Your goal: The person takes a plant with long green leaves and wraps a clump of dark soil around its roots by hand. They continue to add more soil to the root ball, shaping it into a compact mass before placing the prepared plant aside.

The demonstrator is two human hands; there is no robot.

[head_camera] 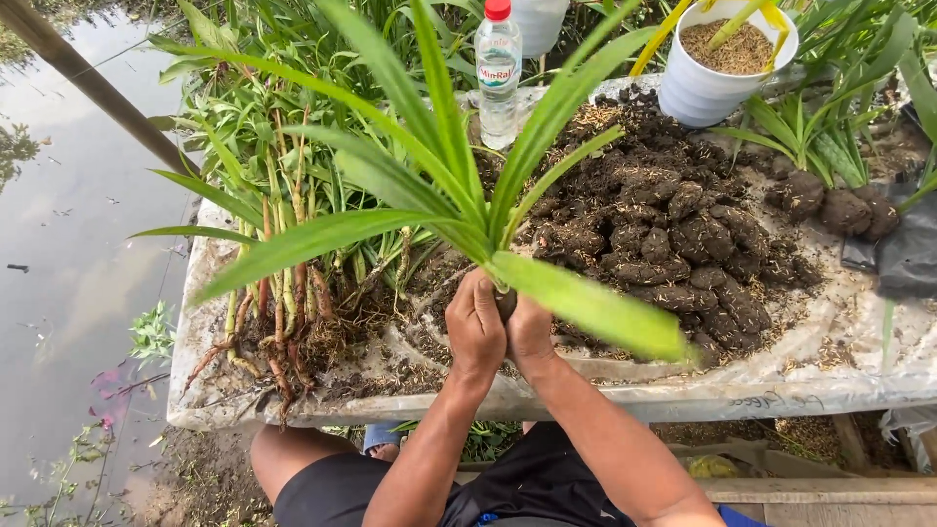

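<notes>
Both hands cupped together at table's point(625, 395) front edge: left hand point(474, 327) and right hand point(530, 334), fingers curled tight round the dark root ball of 1 plant point(459, 185), long green leaves fanning up and out. Soil pile point(673, 234) just right, seedling bundle point(283, 293) left, bottle point(499, 73) and white pot point(717, 68) behind

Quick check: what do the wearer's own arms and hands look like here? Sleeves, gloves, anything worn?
Both arms are bare from wrist to above the elbow, with no sleeves in view. The left hand and right hand are bare too: no gloves, rings, watch or bands visible. Bits of dark soil cling to the fingers. Below the arms the person wears dark black shorts, with a small blue patch at the lower edge.
</notes>
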